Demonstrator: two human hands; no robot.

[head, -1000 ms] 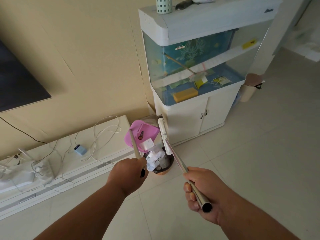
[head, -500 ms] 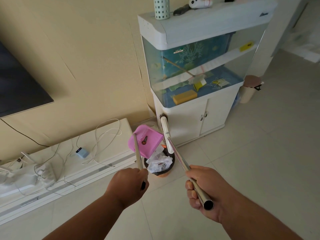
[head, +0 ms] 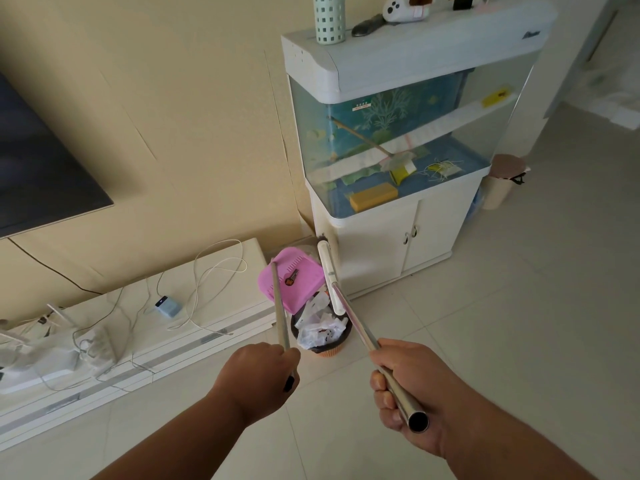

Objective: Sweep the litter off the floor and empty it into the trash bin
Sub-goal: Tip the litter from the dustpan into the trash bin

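My left hand [head: 258,374] grips the metal handle [head: 279,317] of a pink dustpan [head: 294,277], which is tilted up over a small trash bin [head: 325,346]. The bin stands on the floor in front of me, stuffed with crumpled white paper [head: 320,323]. A small dark and orange scrap [head: 291,279] still clings to the pan's face. My right hand [head: 405,389] holds the steel broom handle [head: 360,336]. The white broom head [head: 327,268] is at the bin's far right side, against the cabinet.
A fish tank on a white cabinet [head: 398,237] stands just behind the bin. A low white TV stand [head: 121,327] with cables and a small blue device [head: 166,305] runs along the left wall. A second lidded bin [head: 502,181] sits right of the cabinet. Tiled floor [head: 502,341] spreads right.
The pink dustpan has lifted and tipped back from the bin, and the white litter that lay on it is now in the bin. Both hands moved slightly toward me.
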